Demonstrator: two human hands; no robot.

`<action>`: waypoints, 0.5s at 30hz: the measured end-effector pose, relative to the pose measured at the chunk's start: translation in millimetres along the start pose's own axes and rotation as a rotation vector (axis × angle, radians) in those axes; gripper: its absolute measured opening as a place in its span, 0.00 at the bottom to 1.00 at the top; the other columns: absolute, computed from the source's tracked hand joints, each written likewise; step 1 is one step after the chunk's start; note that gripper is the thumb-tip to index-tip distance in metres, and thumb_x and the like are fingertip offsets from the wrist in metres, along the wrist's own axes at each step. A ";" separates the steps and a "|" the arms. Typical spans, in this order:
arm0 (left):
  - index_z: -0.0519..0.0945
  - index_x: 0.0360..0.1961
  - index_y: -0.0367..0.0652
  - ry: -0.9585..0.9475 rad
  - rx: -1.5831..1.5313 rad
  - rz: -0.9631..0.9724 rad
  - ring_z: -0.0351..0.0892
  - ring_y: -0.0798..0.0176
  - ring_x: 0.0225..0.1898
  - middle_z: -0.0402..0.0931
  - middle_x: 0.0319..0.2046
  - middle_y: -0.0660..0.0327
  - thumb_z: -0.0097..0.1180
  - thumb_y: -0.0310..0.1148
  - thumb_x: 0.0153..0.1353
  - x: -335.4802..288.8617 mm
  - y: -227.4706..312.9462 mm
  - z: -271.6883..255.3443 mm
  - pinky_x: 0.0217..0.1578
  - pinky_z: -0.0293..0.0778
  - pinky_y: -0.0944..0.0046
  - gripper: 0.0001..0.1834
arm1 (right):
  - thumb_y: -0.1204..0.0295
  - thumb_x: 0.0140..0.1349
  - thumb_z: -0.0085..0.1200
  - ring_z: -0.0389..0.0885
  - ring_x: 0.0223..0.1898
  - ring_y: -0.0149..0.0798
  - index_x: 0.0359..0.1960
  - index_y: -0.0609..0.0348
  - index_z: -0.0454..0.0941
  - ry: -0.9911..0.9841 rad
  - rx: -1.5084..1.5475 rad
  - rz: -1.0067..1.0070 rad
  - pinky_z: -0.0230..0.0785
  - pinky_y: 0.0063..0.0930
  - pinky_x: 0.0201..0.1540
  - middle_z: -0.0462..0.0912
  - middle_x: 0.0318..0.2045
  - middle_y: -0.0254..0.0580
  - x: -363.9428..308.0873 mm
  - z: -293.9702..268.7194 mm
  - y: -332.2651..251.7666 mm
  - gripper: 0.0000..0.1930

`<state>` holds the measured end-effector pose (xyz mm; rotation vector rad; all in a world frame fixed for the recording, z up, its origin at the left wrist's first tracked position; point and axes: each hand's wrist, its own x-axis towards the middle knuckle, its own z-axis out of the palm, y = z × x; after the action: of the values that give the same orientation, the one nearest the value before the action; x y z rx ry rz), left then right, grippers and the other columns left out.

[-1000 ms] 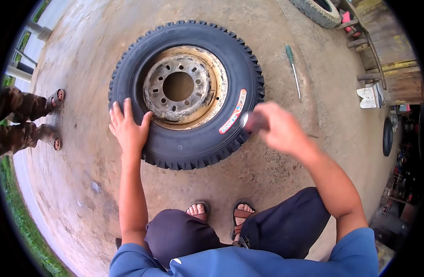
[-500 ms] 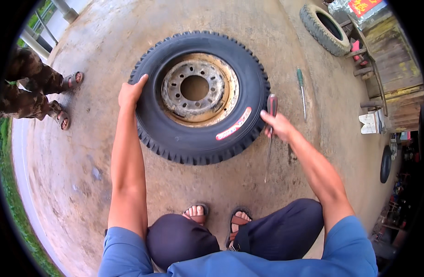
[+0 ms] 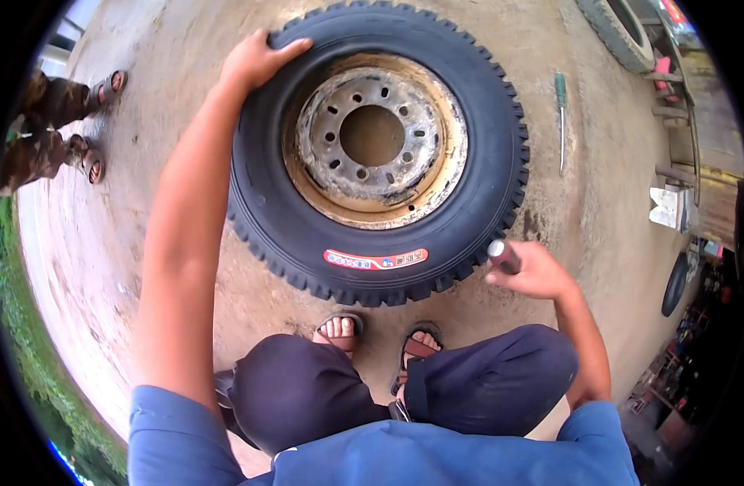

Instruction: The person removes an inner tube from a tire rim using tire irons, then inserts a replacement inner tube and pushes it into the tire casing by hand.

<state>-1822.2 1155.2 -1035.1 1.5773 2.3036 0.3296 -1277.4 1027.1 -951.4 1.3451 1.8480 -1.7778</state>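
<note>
A large black tyre on a rusty, cream-coloured wheel rim lies flat on the ground in front of me. A red and white label is on its near sidewall. My left hand grips the tyre's far left edge, its thumb on the sidewall and its fingers over the tread. At the near right edge, my right hand is closed around the dark red handle of a screwdriver. The handle end faces up, and the shaft is hidden.
A second screwdriver, green-handled, lies to the right. Beyond it are another tyre and a wooden bench. Another person in sandals stands at the left. My own feet are close to the tyre's near edge.
The tyre has turned clockwise, its label moving from the lower right to the near side, and looks larger. My left hand has gone round with it. My right hand and screwdriver are lower.
</note>
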 end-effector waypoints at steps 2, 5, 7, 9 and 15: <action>0.79 0.59 0.32 -0.009 0.048 0.054 0.82 0.39 0.55 0.83 0.50 0.36 0.58 0.79 0.51 13.7 11.5 -3.7 0.58 0.74 0.49 0.57 | 0.62 0.61 0.71 0.79 0.35 0.26 0.49 0.61 0.79 0.194 -0.075 -0.202 0.73 0.24 0.39 0.80 0.34 0.31 -11.4 -13.1 -31.8 0.21; 0.75 0.63 0.32 0.274 0.212 0.170 0.78 0.40 0.60 0.78 0.57 0.39 0.55 0.74 0.59 2.1 26.0 15.4 0.59 0.74 0.48 0.52 | 0.50 0.63 0.67 0.74 0.29 0.23 0.54 0.60 0.75 0.365 0.217 -0.358 0.67 0.18 0.32 0.78 0.35 0.29 -29.2 -29.9 -84.3 0.29; 0.74 0.64 0.33 0.436 0.244 0.482 0.74 0.40 0.63 0.75 0.61 0.41 0.63 0.67 0.58 -50.4 62.0 19.6 0.62 0.72 0.47 0.48 | 0.38 0.65 0.60 0.72 0.25 0.20 0.56 0.61 0.73 0.328 0.250 -0.573 0.61 0.16 0.23 0.77 0.34 0.30 -42.5 -47.5 -124.3 0.36; 0.73 0.65 0.32 0.044 -0.133 0.615 0.71 0.39 0.65 0.74 0.63 0.42 0.72 0.61 0.52 -147.1 92.6 12.4 0.66 0.67 0.46 0.50 | 0.34 0.66 0.53 0.70 0.22 0.19 0.55 0.62 0.73 0.449 0.152 -0.689 0.53 0.15 0.18 0.77 0.32 0.32 -45.6 -54.9 -163.1 0.39; 0.76 0.59 0.33 -0.075 0.042 1.105 0.74 0.46 0.64 0.74 0.61 0.45 0.73 0.48 0.50 -344.4 63.3 59.0 0.61 0.72 0.48 0.40 | 0.43 0.77 0.39 0.78 0.19 0.32 0.47 0.63 0.75 0.351 0.455 -1.028 0.72 0.26 0.19 0.77 0.23 0.38 -18.5 -45.2 -206.4 0.30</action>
<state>-1630.0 857.1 -1018.6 2.6708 1.1652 0.4403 -1400.4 1093.7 -791.9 0.8776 2.7599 -2.6983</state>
